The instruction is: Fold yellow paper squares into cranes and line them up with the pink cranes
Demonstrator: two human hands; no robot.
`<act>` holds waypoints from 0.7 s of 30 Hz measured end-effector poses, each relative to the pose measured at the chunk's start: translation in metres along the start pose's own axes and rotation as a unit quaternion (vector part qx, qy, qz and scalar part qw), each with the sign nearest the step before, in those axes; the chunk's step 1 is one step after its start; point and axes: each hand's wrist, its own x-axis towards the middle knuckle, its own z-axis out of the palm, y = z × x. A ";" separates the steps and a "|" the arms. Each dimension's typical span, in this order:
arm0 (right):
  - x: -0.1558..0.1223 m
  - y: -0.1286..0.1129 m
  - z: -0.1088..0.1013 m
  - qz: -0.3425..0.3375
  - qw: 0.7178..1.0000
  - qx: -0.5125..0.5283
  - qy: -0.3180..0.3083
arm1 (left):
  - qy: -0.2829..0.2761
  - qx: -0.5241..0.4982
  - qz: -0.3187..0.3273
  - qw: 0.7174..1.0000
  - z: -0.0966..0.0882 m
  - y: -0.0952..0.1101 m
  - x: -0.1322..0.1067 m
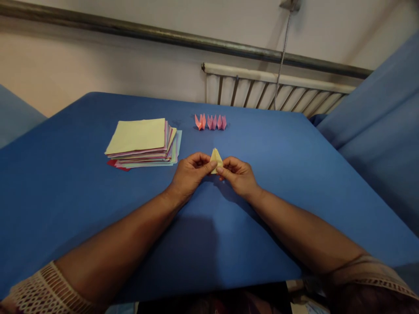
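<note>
1. Pale wall (98,61) at the far side. Dark metal pipe (163,37) runs across it, sloping down to the right. Below, far right, a barred white frame (255,75); a cord (283,50) hangs in front of both.
2. Blue-covered table (294,183) fills most of the view. Blue cloth (379,113) hangs along the right side.
3. Left part of table: thick paper stack (137,135), pale yellow sheet on top, pink, white and light blue edges below, somewhat uneven. A red sheet (118,165) pokes out at the near left corner.
4. Far middle, right of the stack: three pointed folded pieces in a row. Leftmost, an orange-pink piece (200,123); beside it a middle pink piece (212,123) and a right pink piece (221,123).
5. Yellow folded paper (215,157) at centre, nearer than the row, narrow point facing the far side.
6. Left hand (189,175) pinches its left side, thumb on the near face. Right hand (241,176) pinches its lower right, thumb likewise in front. Both grips narrow; rear fingers partly hidden.
7. Openwork trim on left sleeve (49,288), near left; right sleeve (386,277) darker, near right.
</note>
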 end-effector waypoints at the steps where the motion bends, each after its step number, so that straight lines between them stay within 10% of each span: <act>1: -0.001 0.000 0.001 -0.003 1.000 -0.007 0.003 | 0.008 0.001 0.001 1.000 0.000 0.000 0.000; 21: 0.000 0.004 0.001 0.019 0.996 -0.088 0.009 | -0.026 -0.089 -0.111 0.989 0.000 0.001 -0.002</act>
